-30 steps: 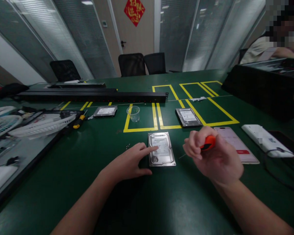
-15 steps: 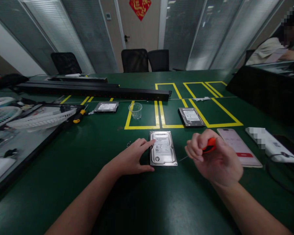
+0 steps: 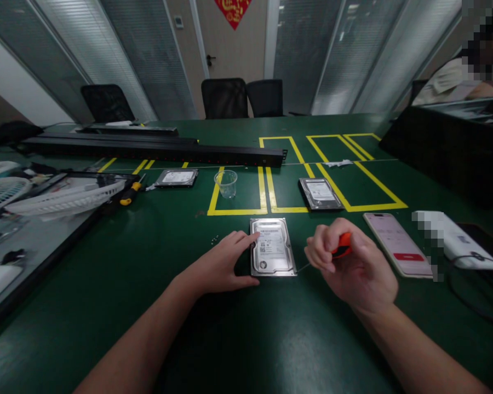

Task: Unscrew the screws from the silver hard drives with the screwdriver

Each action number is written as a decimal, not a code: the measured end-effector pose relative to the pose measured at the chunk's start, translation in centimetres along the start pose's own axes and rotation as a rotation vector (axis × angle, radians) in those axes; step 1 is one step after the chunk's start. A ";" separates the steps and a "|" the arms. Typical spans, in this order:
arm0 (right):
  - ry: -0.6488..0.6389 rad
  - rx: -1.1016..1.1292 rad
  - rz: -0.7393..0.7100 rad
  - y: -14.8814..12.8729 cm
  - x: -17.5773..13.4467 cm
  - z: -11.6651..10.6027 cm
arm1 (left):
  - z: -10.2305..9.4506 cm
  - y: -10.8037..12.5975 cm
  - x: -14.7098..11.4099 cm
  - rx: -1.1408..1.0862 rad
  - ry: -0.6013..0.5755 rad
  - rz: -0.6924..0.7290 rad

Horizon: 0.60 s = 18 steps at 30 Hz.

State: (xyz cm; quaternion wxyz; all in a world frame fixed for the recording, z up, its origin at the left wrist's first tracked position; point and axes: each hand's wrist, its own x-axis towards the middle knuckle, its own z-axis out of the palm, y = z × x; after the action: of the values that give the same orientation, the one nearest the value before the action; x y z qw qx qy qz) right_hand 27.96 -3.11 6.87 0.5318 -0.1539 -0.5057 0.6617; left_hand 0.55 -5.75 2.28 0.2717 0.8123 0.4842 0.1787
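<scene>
A silver hard drive (image 3: 273,249) lies label-up on the green table. My left hand (image 3: 224,260) steadies it from the left, index finger on the label and thumb at the near corner. In my right hand (image 3: 349,262) is a screwdriver (image 3: 342,244) with a red and black handle, fingers closed round it. Its thin shaft slants down to the left, with the tip at the drive's near right corner; whether it sits on a screw is too small to tell. Several tiny screws (image 3: 214,240) lie left of the drive, by my left hand.
A clear plastic cup (image 3: 227,185) and two more hard drives, one right (image 3: 321,194) and one left (image 3: 176,178), stand farther back. A phone (image 3: 396,245) and a white device (image 3: 456,241) with a cable lie right. A yellow-black tool (image 3: 130,194) rests beside the tray (image 3: 57,262).
My right hand has moved slightly left, bringing the screwdriver's tip from beside the drive to its near right corner. My left hand stays on the drive.
</scene>
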 end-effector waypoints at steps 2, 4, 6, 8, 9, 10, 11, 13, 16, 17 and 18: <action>-0.003 0.004 0.001 0.0 0.0 0.0 | 0.0 0.0 0.0 0.002 -0.005 0.001; -0.002 -0.001 0.002 0.0 0.0 0.0 | 0.0 0.1 0.0 0.001 -0.003 0.004; 0.006 -0.014 0.001 0.0 0.0 0.0 | 0.0 0.1 0.0 -0.006 0.004 0.007; 0.013 -0.025 -0.002 0.0 0.1 0.0 | 0.0 0.2 0.0 -0.015 0.010 0.006; 0.013 -0.029 -0.003 0.0 0.1 0.0 | 0.1 0.2 0.0 -0.017 0.010 0.004; 0.012 -0.031 -0.003 0.0 0.1 0.1 | 0.1 0.2 0.0 -0.017 0.009 0.002; 0.010 -0.032 -0.003 0.0 0.1 0.1 | 0.1 0.1 0.0 -0.017 0.010 0.000; 0.013 -0.037 0.000 -0.1 0.1 0.2 | 0.1 0.1 0.0 -0.013 0.007 -0.001; 0.017 -0.036 0.002 -0.2 0.1 0.2 | 0.1 0.0 0.0 -0.007 0.007 -0.001; 0.013 -0.031 0.003 -0.2 0.1 0.3 | 0.1 0.0 0.0 -0.006 0.007 -0.001; 0.007 -0.025 0.003 -0.2 0.1 0.2 | 0.0 0.0 0.0 -0.005 0.006 -0.002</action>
State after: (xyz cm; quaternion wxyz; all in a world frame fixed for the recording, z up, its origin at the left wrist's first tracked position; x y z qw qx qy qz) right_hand 27.85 -3.20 7.14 0.5307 -0.1638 -0.5119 0.6553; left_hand 0.61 -5.76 2.27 0.2725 0.8105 0.4853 0.1824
